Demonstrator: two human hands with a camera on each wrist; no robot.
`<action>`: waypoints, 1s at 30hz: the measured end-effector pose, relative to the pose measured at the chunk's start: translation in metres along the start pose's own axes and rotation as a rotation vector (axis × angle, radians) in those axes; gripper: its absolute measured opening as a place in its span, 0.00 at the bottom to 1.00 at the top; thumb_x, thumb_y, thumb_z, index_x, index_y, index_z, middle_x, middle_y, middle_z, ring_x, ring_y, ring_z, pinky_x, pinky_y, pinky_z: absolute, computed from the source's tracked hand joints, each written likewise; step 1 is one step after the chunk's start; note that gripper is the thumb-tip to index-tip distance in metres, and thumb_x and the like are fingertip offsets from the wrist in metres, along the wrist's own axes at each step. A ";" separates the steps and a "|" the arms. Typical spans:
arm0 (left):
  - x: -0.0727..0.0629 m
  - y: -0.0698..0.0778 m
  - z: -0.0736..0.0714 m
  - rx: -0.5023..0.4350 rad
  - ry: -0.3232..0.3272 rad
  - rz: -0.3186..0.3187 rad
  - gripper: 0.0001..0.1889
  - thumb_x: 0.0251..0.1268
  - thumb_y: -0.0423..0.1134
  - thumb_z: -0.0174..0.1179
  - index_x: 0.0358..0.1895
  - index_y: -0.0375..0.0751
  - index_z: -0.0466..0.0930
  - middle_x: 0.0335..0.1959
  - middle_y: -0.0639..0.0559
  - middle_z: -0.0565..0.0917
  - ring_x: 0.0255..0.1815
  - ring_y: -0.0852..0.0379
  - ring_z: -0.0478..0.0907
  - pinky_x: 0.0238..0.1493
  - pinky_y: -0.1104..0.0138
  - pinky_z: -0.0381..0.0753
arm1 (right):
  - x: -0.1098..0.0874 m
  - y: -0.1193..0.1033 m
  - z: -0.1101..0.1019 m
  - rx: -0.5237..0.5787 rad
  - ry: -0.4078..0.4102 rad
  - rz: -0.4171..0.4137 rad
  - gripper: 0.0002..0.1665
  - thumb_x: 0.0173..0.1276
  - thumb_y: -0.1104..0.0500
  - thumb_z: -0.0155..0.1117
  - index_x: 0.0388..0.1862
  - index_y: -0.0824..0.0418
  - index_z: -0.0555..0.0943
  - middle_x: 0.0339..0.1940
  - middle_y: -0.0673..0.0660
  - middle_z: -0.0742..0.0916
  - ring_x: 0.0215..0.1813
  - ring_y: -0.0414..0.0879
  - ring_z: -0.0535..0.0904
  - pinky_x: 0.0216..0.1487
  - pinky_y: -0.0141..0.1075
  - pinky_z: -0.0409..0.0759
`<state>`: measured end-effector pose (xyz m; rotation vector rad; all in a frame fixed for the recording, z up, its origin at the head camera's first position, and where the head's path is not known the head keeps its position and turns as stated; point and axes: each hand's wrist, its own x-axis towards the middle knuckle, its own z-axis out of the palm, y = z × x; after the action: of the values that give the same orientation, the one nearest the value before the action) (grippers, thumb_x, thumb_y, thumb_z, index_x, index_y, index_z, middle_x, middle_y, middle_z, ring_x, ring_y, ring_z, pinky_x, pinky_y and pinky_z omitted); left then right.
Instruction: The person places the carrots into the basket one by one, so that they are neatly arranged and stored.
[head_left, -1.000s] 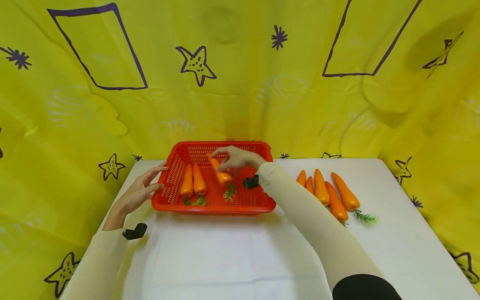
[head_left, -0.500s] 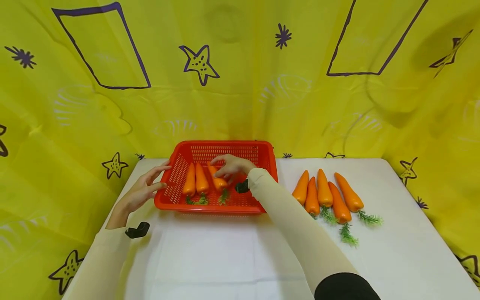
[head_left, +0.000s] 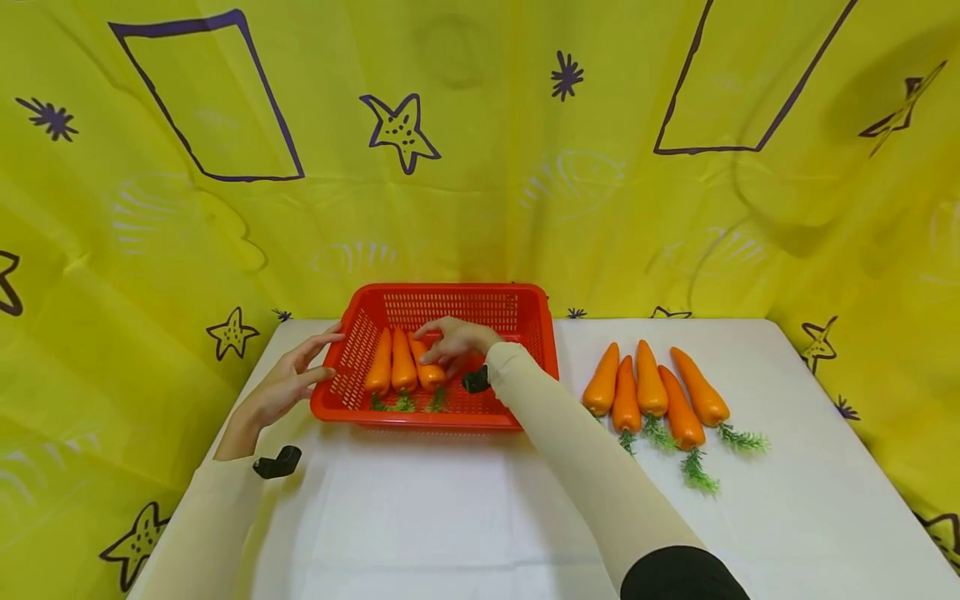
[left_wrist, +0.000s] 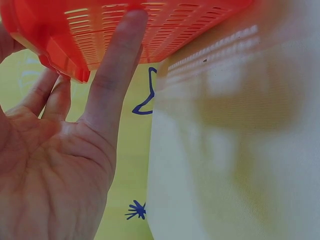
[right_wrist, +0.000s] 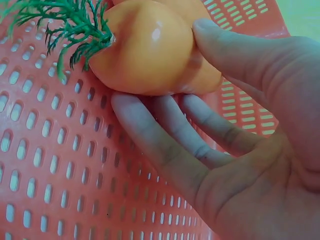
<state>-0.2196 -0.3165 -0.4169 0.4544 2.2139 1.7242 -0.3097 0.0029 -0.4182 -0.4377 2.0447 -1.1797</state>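
Observation:
In the head view a red plastic basket (head_left: pixel 420 417) stands on the white table with three orange carrots in it, side by side, green tops toward the front. My right hand (head_left: pixel 462 340) is inside the basket and holds the rightmost carrot (head_left: pixel 427 372). Seen from the right wrist, the thumb lies against that carrot (right_wrist: pixel 145 47) on one side and the fingers on the other; the carrot is low over the perforated floor. My left hand (head_left: pixel 283 383) touches the basket's left side with nearly straight, spread fingers. The left wrist view shows a finger (left_wrist: pixel 112 80) against the slotted wall.
Several more carrots (head_left: pixel 651 379) with green tops lie in a fanned group on the table, right of the basket. White cloth covers the table (head_left: pixel 420 508). A yellow curtain (head_left: pixel 480 217) with drawn stars hangs behind and at both sides.
My right hand has lowered the carrot into the basket and brought it left, close beside the other two. The left hand has kept its place at the basket's side.

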 end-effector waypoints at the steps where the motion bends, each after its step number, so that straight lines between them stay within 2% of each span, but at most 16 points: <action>1: 0.000 0.000 0.000 -0.001 0.001 -0.002 0.29 0.78 0.31 0.53 0.78 0.39 0.59 0.86 0.52 0.43 0.81 0.31 0.47 0.51 0.58 0.85 | 0.000 0.000 0.001 -0.005 0.001 0.001 0.35 0.71 0.60 0.70 0.76 0.54 0.72 0.57 0.61 0.82 0.40 0.50 0.84 0.39 0.44 0.88; 8: -0.001 0.000 0.001 -0.019 0.000 -0.004 0.29 0.78 0.31 0.53 0.78 0.38 0.59 0.86 0.52 0.41 0.80 0.30 0.47 0.50 0.58 0.85 | 0.001 -0.001 0.003 0.034 -0.009 0.012 0.35 0.71 0.62 0.70 0.76 0.56 0.71 0.49 0.62 0.85 0.39 0.52 0.84 0.41 0.47 0.88; 15: -0.001 0.001 0.001 -0.022 0.001 0.000 0.29 0.78 0.31 0.53 0.78 0.38 0.59 0.86 0.51 0.41 0.80 0.30 0.49 0.50 0.58 0.85 | -0.001 0.000 0.003 0.021 0.007 0.000 0.35 0.71 0.60 0.71 0.75 0.55 0.72 0.51 0.61 0.84 0.39 0.52 0.84 0.40 0.46 0.88; 22: 0.001 0.001 0.002 -0.023 -0.003 0.005 0.29 0.78 0.30 0.53 0.78 0.38 0.59 0.86 0.52 0.41 0.80 0.30 0.50 0.50 0.58 0.85 | -0.008 -0.002 -0.001 -0.048 -0.019 -0.017 0.36 0.72 0.58 0.71 0.76 0.55 0.71 0.62 0.62 0.81 0.44 0.53 0.86 0.45 0.47 0.87; 26: 0.001 0.001 0.002 -0.026 -0.005 0.007 0.29 0.78 0.30 0.53 0.78 0.38 0.59 0.86 0.51 0.41 0.80 0.30 0.49 0.50 0.58 0.85 | -0.013 -0.005 -0.007 -0.167 -0.021 -0.031 0.36 0.72 0.55 0.70 0.77 0.54 0.70 0.73 0.62 0.73 0.46 0.52 0.86 0.52 0.43 0.84; 30: 0.000 0.000 0.001 -0.023 -0.004 0.004 0.29 0.78 0.31 0.53 0.78 0.38 0.59 0.86 0.51 0.41 0.80 0.29 0.49 0.50 0.58 0.85 | -0.017 -0.008 -0.013 -0.252 -0.028 -0.023 0.38 0.72 0.53 0.71 0.78 0.54 0.69 0.78 0.61 0.68 0.48 0.50 0.86 0.52 0.41 0.84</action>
<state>-0.2188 -0.3157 -0.4169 0.4564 2.1897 1.7466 -0.3080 0.0171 -0.4005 -0.5961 2.1773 -0.9260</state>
